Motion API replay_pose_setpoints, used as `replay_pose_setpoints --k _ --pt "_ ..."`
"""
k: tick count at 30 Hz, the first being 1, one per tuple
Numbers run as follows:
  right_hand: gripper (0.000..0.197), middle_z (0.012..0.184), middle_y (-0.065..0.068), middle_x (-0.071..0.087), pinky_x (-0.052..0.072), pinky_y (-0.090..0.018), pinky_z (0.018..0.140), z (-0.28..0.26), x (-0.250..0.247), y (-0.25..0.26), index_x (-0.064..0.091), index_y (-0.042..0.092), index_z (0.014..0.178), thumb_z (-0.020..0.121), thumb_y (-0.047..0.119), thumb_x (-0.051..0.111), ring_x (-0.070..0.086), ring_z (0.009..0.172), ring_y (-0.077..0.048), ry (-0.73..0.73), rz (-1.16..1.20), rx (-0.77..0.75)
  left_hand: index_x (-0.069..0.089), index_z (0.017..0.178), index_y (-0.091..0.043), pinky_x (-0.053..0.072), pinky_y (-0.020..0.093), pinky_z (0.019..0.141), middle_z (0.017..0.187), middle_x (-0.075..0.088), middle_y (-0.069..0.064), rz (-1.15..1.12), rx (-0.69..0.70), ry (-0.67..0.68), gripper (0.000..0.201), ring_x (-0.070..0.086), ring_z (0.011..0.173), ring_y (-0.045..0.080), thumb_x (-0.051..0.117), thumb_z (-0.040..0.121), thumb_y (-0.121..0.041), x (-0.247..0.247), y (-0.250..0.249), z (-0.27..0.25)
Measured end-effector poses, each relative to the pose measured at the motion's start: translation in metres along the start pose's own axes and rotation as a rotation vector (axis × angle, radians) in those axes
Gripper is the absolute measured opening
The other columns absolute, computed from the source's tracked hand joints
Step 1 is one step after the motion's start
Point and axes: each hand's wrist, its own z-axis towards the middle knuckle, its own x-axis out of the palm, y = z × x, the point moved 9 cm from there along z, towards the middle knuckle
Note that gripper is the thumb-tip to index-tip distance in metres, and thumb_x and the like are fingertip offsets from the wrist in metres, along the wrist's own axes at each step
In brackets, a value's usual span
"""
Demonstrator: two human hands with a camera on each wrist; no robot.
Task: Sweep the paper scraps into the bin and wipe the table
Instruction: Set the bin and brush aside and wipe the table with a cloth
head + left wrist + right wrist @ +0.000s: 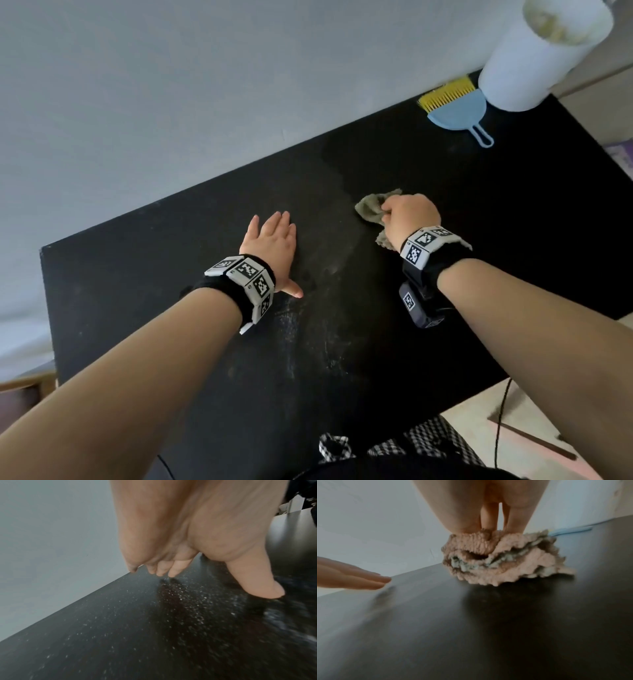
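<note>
My right hand grips a crumpled grey-beige cloth and holds it down on the black table near the middle. In the right wrist view the cloth bunches under my curled fingers. My left hand lies flat on the table to the left of the cloth, fingers straight and thumb spread. The left wrist view shows that hand just over a tabletop flecked with fine white specks. Faint wipe streaks mark the table in front of me.
A blue dustpan with a yellow brush lies at the far right of the table. Beside it stands a white bin with scraps inside. A pale wall runs behind the table. A black cable hangs off the near right edge.
</note>
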Motion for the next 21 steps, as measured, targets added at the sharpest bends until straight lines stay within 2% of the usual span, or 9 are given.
replay_pose_setpoints --k 2,7,10,13,16,19,21 --pt "0.031 0.121 -0.01 0.059 0.045 -0.032 0.093 -0.006 0.004 0.022 0.06 0.018 0.121 0.094 0.026 0.048 0.056 0.113 -0.028 0.013 -0.024 -0.061 -0.004 0.151 -0.006 -0.002 0.049 0.117 0.158 -0.011 0.011 0.002 0.007 -0.014 0.129 -0.011 0.146 0.026 0.06 0.065 -0.078 -0.005 0.004 0.007" --pt "0.029 0.117 -0.009 0.056 0.047 -0.034 0.093 -0.077 0.043 0.102 0.062 0.016 0.117 0.091 0.023 0.051 0.054 0.111 -0.029 0.063 -0.009 -0.404 -0.007 0.151 -0.006 0.0 0.049 0.118 0.158 -0.013 0.01 0.003 0.011 -0.007 0.136 -0.011 0.146 0.025 0.065 0.06 -0.077 -0.016 0.02 0.024" --pt "0.026 0.11 -0.005 0.062 0.049 -0.038 0.089 -0.078 0.034 0.103 0.067 0.021 0.111 0.092 0.025 0.05 0.057 0.105 -0.024 0.063 0.095 -0.475 -0.009 0.151 -0.007 0.0 0.048 0.118 0.158 -0.013 0.01 0.025 0.021 0.019 0.141 -0.01 0.146 0.025 0.069 0.056 -0.077 -0.012 0.026 0.033" --pt "0.027 0.112 -0.004 0.065 0.046 -0.038 0.093 -0.048 0.006 0.09 0.066 0.022 0.114 0.093 0.026 0.049 0.056 0.109 -0.023 -0.006 0.131 -0.429 -0.007 0.151 -0.006 0.001 0.046 0.118 0.159 -0.01 0.011 0.047 0.029 -0.004 0.144 -0.005 0.146 0.024 0.071 0.052 -0.076 -0.012 0.027 0.037" --pt "0.028 0.116 -0.005 0.064 0.046 -0.04 0.095 0.003 -0.019 0.064 0.062 0.021 0.118 0.094 0.024 0.049 0.055 0.112 -0.025 -0.106 0.126 -0.219 -0.007 0.151 -0.006 0.0 0.046 0.118 0.159 -0.009 0.011 0.037 0.029 -0.014 0.144 -0.004 0.147 0.024 0.072 0.052 -0.075 -0.012 0.026 0.037" --pt "0.028 0.116 -0.008 0.063 0.047 -0.039 0.09 0.034 -0.027 0.049 0.06 0.018 0.12 0.094 0.023 0.049 0.055 0.112 -0.028 -0.147 0.115 -0.073 -0.007 0.151 -0.006 -0.001 0.047 0.117 0.159 -0.008 0.01 0.04 0.027 -0.022 0.144 -0.006 0.146 0.023 0.073 0.052 -0.074 -0.011 0.027 0.039" --pt "0.027 0.113 -0.011 0.063 0.046 -0.038 0.087 0.032 -0.023 0.06 0.061 0.015 0.117 0.093 0.022 0.05 0.053 0.109 -0.029 -0.156 0.074 -0.075 -0.007 0.151 -0.006 -0.001 0.048 0.117 0.159 -0.009 0.01 0.033 0.03 -0.027 0.144 -0.008 0.146 0.022 0.072 0.052 -0.075 -0.011 0.028 0.039"
